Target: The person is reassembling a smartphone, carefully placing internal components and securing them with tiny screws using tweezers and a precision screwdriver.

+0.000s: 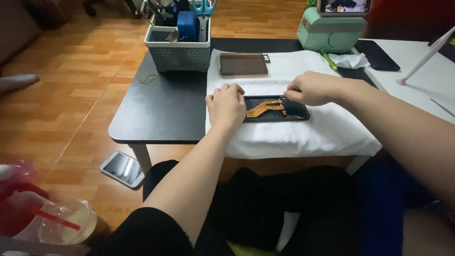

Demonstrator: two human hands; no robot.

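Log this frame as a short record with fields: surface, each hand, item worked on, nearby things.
surface: white towel on a black low table
left hand: fist resting on the opened phone's left end
right hand: fingers pinched at its upper right edge
item: opened phone, orange flex cables exposed
nearby: grey basket, brown panel, green device, phone on floor

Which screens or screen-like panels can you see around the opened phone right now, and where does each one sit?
Smartphone on the wooden floor: left of the table leg, white rim, grey reflective screen.
Dark smartphone: flat on the white surface at right, screen black.
Small lit screen: on top of the mint-green device, top edge.
Brownish rectangular panel: on the white towel, behind both hands.
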